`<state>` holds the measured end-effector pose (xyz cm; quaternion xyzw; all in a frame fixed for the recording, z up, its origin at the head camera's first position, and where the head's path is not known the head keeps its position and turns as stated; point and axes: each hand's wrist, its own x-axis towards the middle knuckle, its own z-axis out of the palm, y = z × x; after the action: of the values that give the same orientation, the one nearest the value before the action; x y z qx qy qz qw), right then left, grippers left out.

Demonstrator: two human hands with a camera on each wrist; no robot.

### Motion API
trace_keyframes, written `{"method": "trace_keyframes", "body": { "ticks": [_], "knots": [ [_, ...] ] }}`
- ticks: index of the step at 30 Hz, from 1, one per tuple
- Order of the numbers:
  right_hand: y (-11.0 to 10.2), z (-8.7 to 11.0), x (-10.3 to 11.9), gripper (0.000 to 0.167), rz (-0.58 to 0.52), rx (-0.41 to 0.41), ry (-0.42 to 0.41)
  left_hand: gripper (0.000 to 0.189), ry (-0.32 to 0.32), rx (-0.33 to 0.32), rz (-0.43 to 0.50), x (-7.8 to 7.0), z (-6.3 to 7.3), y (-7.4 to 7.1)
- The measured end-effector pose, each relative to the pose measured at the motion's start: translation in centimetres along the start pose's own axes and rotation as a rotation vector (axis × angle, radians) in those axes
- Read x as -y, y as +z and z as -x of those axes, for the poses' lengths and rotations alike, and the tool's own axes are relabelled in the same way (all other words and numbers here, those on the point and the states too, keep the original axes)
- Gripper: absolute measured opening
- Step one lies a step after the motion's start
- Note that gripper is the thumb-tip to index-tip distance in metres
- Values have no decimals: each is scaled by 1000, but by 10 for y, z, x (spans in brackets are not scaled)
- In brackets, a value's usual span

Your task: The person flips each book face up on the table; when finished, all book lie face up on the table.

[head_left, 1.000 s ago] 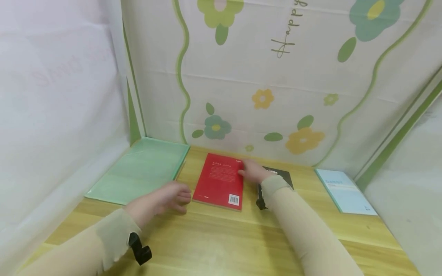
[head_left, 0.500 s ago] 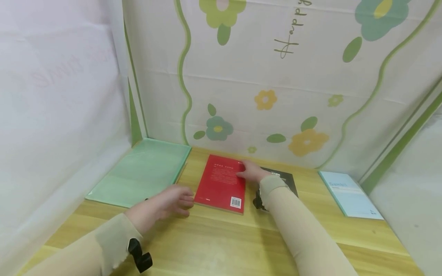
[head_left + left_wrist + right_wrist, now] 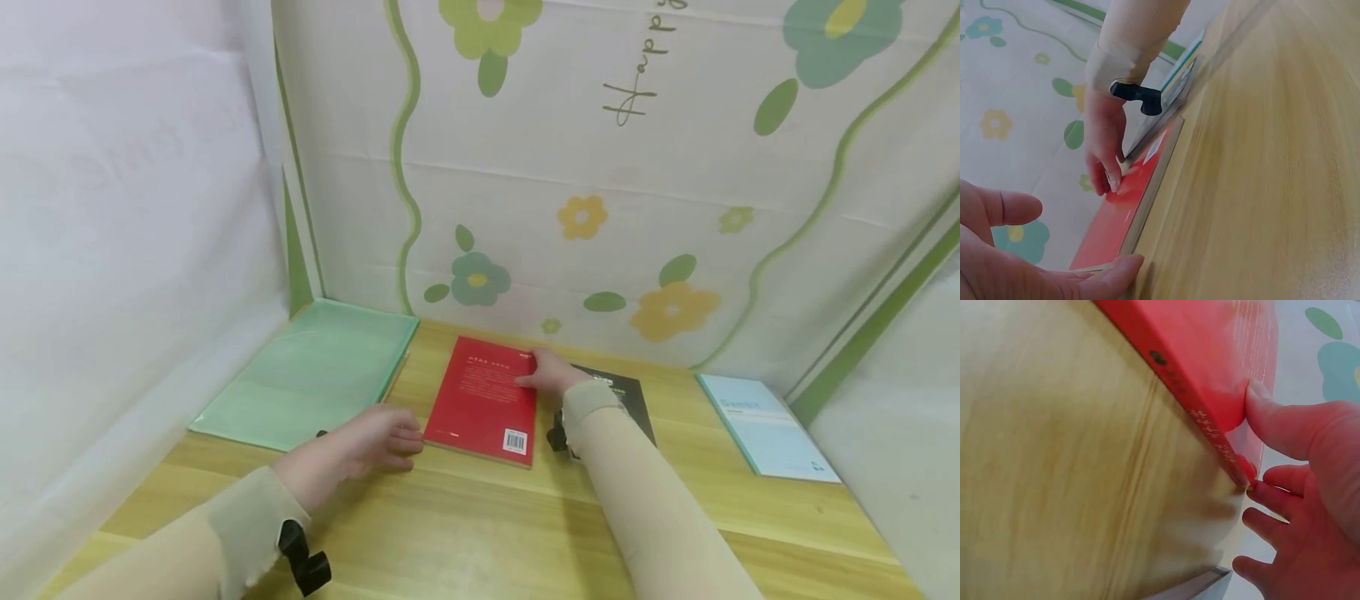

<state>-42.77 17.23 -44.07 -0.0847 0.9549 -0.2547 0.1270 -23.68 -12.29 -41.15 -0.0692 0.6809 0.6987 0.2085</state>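
A red paperback book [image 3: 483,400] lies flat on the wooden table, back cover up, with a barcode at its near right corner. My right hand [image 3: 551,373] is at its far right corner; in the right wrist view the thumb [image 3: 1279,425] lies on the cover and the index finger meets the corner's edge, pinching it. My left hand [image 3: 375,437] is at the near left corner, fingers nearly straight. In the left wrist view, one fingertip [image 3: 1124,265] touches the book's edge and the thumb stands off. A black book [image 3: 636,402] sits partly hidden behind my right wrist.
A large green folder-like item [image 3: 307,375] lies at the left, with the edge of something brown showing under it. A pale blue book [image 3: 768,429] lies at the far right. Flower-printed white cloth [image 3: 525,183] walls the table's back and sides.
The view has shifted slightly, so things sit a little further right. My left fingers have come closer to the red book's near left corner. The right hand stays at its corner.
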Motion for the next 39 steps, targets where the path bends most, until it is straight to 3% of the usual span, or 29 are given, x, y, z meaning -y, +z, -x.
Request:
{"method": "trace_keyframes", "body": {
  "ticks": [8, 13, 22, 31, 39],
  "knots": [
    [-2, -2, 3, 68, 54, -10, 4, 22, -25, -48, 11, 1, -5, 2],
    [-1, -2, 4, 68, 64, -25, 19, 14, -11, -43, -10, 4, -10, 1],
    [-1, 5, 8, 67, 7, -29, 45, 26, -9, -42, -50, 12, -24, 3],
    [-2, 6, 8, 67, -24, -8, 60, 22, -19, -57, -101, 16, -34, 8],
    [-6, 8, 7, 84, -80, 16, 53, 24, -8, -77, -97, 19, -36, 10]
  ]
}}
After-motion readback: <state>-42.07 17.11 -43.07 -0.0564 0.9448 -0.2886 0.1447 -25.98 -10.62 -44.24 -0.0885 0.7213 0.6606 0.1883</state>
